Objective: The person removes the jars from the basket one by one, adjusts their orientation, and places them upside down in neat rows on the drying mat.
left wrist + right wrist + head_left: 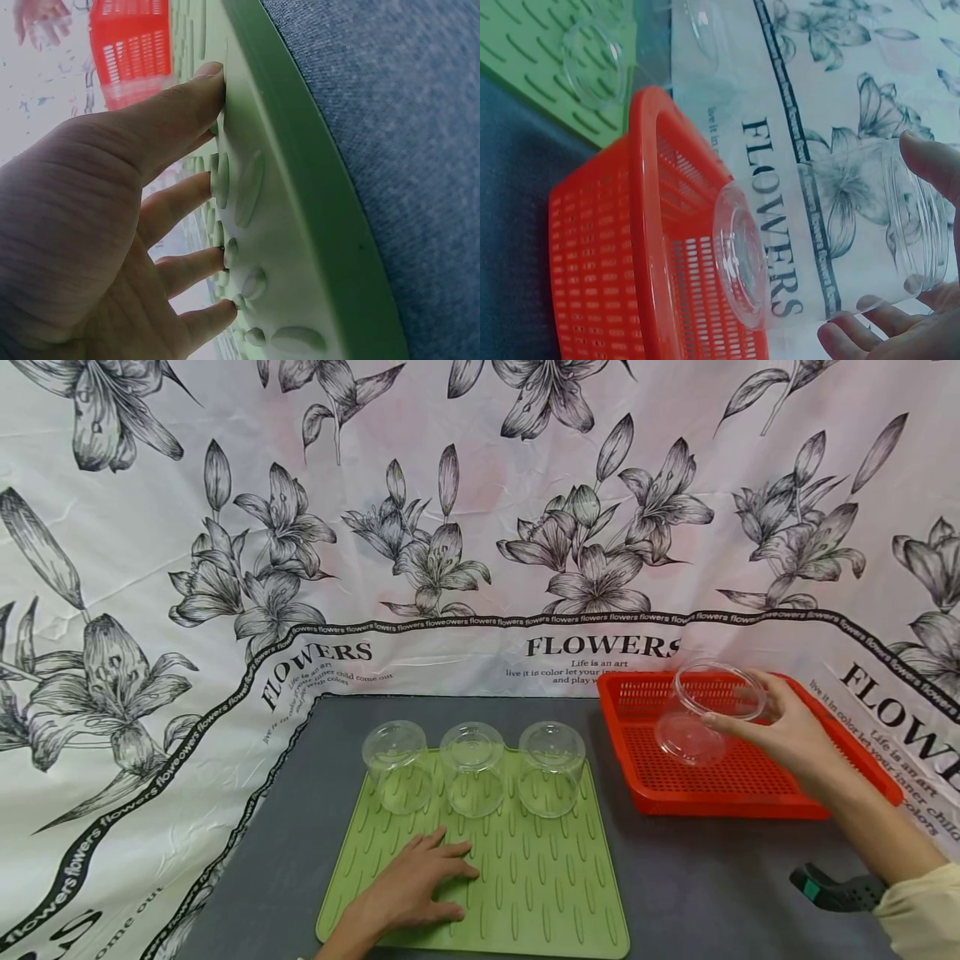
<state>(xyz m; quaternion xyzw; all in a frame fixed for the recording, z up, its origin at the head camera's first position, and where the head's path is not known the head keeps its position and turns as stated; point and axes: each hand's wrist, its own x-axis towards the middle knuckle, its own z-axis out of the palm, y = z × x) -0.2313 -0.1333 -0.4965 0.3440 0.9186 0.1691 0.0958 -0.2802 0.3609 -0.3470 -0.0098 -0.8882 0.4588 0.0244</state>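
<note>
My right hand [787, 727] holds a clear plastic jar [690, 731] by its threaded rim, thumb on one side and fingers on the other. The jar is tilted over the red basket [757, 806], its base toward the basket in the right wrist view. On the green mat [540, 902] rests my left hand [412, 881], fingers spread and fingertips touching the raised ribs. Three more clear jars stand in a row along the mat's far edge: a left one [397, 772], a middle one [472, 772] and a right one [551, 772].
The dark grey table [262, 860] shows around the mat. A white flower-printed cloth [450, 543] rises behind and at both sides, close to the basket's back edge. A dark band [836, 892] sits at my right wrist by a pale sleeve [922, 910].
</note>
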